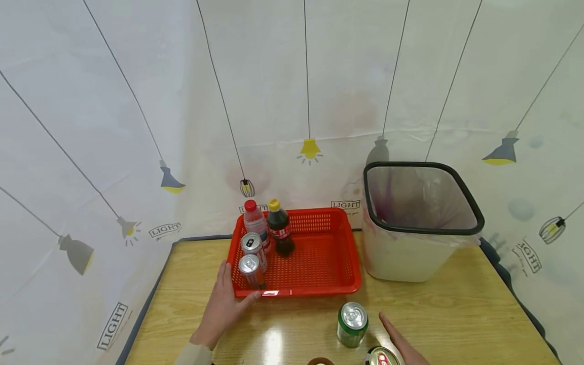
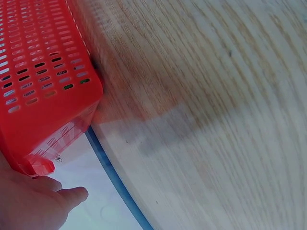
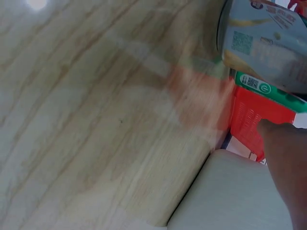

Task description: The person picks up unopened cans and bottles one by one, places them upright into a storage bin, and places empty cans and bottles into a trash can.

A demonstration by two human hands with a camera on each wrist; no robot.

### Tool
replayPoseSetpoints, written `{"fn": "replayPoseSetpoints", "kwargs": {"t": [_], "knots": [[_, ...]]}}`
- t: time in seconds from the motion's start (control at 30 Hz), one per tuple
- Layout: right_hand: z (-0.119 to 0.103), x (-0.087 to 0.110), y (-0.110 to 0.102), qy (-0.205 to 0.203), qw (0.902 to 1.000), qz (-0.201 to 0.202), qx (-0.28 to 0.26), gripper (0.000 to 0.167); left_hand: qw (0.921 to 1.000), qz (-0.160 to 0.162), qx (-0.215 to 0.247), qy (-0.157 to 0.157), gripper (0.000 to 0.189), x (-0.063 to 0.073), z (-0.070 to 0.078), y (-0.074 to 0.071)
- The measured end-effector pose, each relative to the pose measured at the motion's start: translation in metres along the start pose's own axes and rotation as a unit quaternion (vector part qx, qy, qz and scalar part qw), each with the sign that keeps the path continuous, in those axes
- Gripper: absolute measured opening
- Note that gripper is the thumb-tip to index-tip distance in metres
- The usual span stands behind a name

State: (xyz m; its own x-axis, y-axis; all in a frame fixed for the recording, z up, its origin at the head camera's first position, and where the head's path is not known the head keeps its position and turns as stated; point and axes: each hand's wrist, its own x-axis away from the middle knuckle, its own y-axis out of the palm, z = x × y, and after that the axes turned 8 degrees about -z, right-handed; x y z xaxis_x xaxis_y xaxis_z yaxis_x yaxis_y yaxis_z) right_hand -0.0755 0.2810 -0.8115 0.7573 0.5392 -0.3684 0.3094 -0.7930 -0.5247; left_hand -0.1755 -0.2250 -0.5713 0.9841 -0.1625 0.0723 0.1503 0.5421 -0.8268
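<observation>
My left hand (image 1: 224, 306) lies at the front left corner of a red plastic basket (image 1: 315, 292), fingers along its left side and thumb at the front rim. In the basket stand a cola bottle with a yellow cap (image 1: 280, 230), a clear bottle with a red cap (image 1: 254, 219) and two cans, a rear can (image 1: 252, 244) and a front can (image 1: 251, 271). My right hand (image 1: 403, 344), partly out of view, extends beside a can with a gold top (image 1: 382, 357); this can (image 3: 261, 45) looms large in the right wrist view. Just beyond stands a green can (image 1: 352, 324).
A white waste bin (image 1: 397, 258) with a black rim and a clear liner stands right of the basket. The wooden table (image 1: 191, 263) meets a lamp-printed cloth (image 1: 274, 101) behind and at the sides. A brown round edge (image 1: 321, 361) shows at the bottom of the head view.
</observation>
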Motion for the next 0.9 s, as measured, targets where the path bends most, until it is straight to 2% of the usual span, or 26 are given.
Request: {"fn": "replayPoseSetpoints", "kwargs": {"t": [0.1,0.17,0.2,0.33,0.43,0.5,0.6,0.7,0.8,0.9], "knots": [[-0.057,-0.017,-0.022,0.07,0.9971,-0.025,0.014,0.107,1.0,0.0,-0.001,0.001,0.128,0.0,-0.001,0.001],[-0.077,-0.025,-0.027,0.074,0.9967,-0.032,0.001,0.099,1.0,-0.001,0.0,0.0,0.128,0.0,-0.001,0.001],[-0.077,-0.025,-0.027,0.08,0.996,-0.037,-0.016,0.101,1.0,-0.002,0.001,-0.001,0.128,0.0,-0.001,0.001],[-0.076,-0.027,-0.024,0.048,0.9967,-0.028,-0.06,0.103,1.0,-0.004,0.002,-0.005,0.129,-0.001,-0.001,0.0],[-0.073,-0.027,-0.021,0.048,0.9915,-0.041,-0.114,0.104,1.0,-0.005,0.001,-0.008,0.129,-0.001,-0.001,0.001],[-0.082,-0.031,-0.019,0.051,0.9884,-0.042,-0.137,0.103,1.0,-0.004,0.001,-0.009,0.13,-0.001,-0.002,0.001],[-0.111,-0.042,-0.022,0.054,0.991,-0.035,-0.117,0.097,1.0,-0.001,0.001,-0.007,0.129,-0.001,-0.002,0.001],[-0.155,-0.056,-0.03,0.101,0.9931,-0.022,-0.055,0.085,1.0,0.0,0.002,-0.006,0.129,-0.001,-0.001,0.001],[-0.19,-0.068,-0.039,0.16,0.9864,-0.031,-0.018,0.066,1.0,-0.001,0.004,-0.008,0.128,0.0,-0.001,0.0],[-0.203,-0.074,-0.043,0.162,0.9862,-0.035,0.009,0.053,0.9999,-0.003,0.006,-0.009,0.128,0.0,0.0,0.0]]}}
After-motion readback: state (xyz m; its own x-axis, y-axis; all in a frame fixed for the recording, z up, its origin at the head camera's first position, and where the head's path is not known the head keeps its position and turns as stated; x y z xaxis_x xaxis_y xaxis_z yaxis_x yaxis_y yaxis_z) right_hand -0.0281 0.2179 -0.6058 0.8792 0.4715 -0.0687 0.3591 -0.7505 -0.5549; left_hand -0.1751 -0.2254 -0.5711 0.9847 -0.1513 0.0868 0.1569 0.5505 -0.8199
